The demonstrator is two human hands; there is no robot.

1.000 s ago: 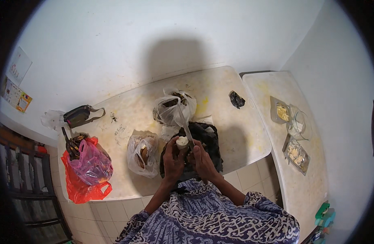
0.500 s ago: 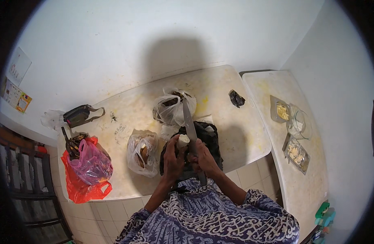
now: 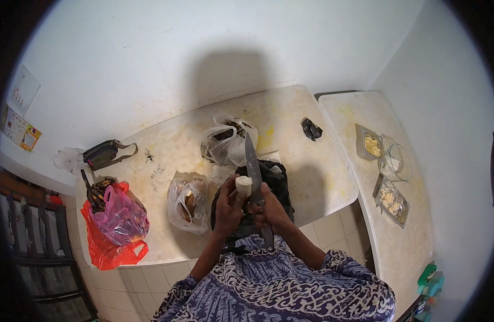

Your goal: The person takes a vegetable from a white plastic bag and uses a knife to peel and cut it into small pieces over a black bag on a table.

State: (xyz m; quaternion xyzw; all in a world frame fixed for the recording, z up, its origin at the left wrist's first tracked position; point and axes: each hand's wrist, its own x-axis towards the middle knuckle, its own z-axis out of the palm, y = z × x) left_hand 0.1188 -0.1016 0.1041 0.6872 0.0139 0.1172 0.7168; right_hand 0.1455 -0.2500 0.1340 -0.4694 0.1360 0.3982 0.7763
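Note:
My left hand (image 3: 227,213) is closed around a pale, stubby cylindrical piece of peeled produce (image 3: 244,185), whose cut-looking end faces up; its kind I cannot tell. Close beside it, my right hand (image 3: 274,211) grips a large knife (image 3: 252,163), blade pointing away from me and its flat close to the pale piece. Whether the blade touches the piece is unclear. Beneath both hands lies a black plastic bag (image 3: 282,198), its contents mostly hidden. Just beyond the blade sits a whitish translucent bag (image 3: 220,147) with dark items inside.
Another clear bag (image 3: 177,206) holds brown items. At left are a red bag (image 3: 104,252), a purple bag (image 3: 121,217) and a dark pouch (image 3: 101,153). A crumpled black plastic piece (image 3: 311,130) lies right. On the side table stand metal trays (image 3: 360,142) and a glass bowl (image 3: 406,166).
The pale piece has turned more upright in my left hand, and its side shows more. The knife has shifted slightly, its blade still alongside the piece.

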